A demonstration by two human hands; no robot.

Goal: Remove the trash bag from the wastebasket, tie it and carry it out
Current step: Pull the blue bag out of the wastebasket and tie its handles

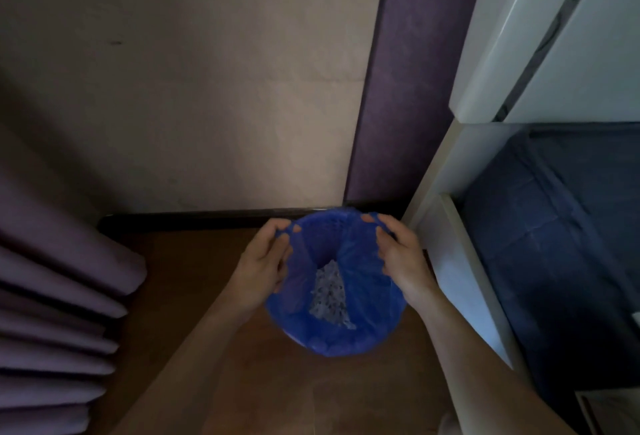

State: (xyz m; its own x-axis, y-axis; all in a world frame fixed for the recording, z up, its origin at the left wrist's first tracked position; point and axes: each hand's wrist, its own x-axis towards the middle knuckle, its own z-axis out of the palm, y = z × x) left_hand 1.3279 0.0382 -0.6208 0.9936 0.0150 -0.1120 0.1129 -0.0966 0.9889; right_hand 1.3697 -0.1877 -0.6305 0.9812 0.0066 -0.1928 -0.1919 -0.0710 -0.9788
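Head view: the blue bag lines the wastebasket, which stands on the floor against the wall. Left hand pinches the bag's left rim; right hand pinches its right rim. Crumpled trash lies inside the bag.

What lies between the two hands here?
In the head view, the open mouth of the blue trash bag spans between the left hand and right hand, with pale trash inside.
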